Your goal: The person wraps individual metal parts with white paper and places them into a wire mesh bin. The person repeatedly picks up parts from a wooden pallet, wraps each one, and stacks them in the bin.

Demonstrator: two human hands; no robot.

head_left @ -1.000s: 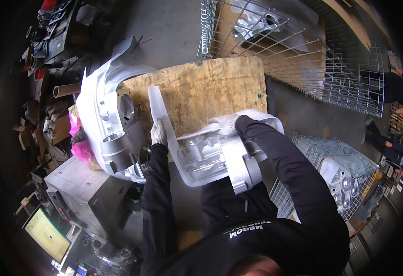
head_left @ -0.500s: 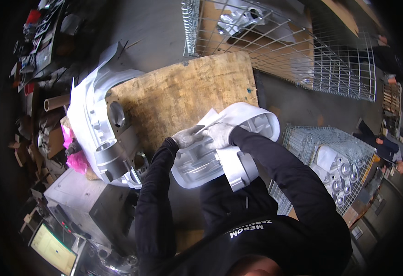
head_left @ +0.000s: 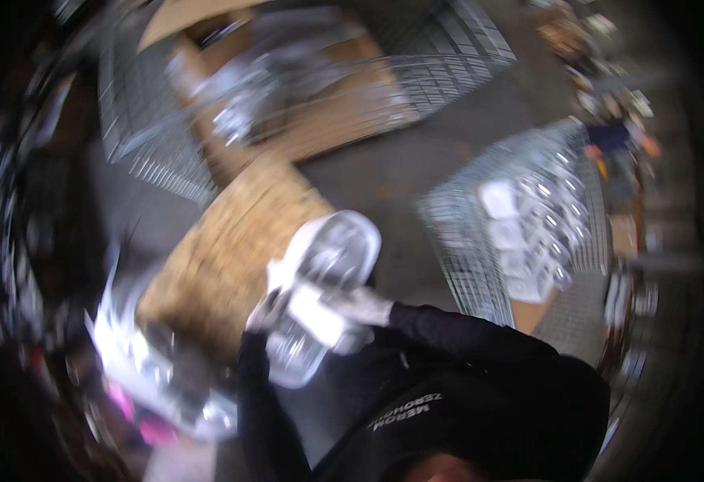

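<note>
FREE: over board (head_left: pixel 227 249); floor gap (head_left: pixel 404 189) right; BLOCKED: wire basket (head_left: pixel 464 265) beyond; held casting (head_left: pixel 316 316) nearside; metal parts (head_left: pixel 157 369) left

The tabletop (head_left: pixel 231 241) is wooden; white sheeting (head_left: pixel 115 333) covers its left end.

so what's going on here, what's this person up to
A person in a dark top has a gloved left hand and right hand on a silvery metal part with white wrapping around it, at the edge of a wooden board. Blur hides whether the part touches the board. More metal parts lie on the person's left, and a wire cage on the right holds several shiny pieces.
</note>
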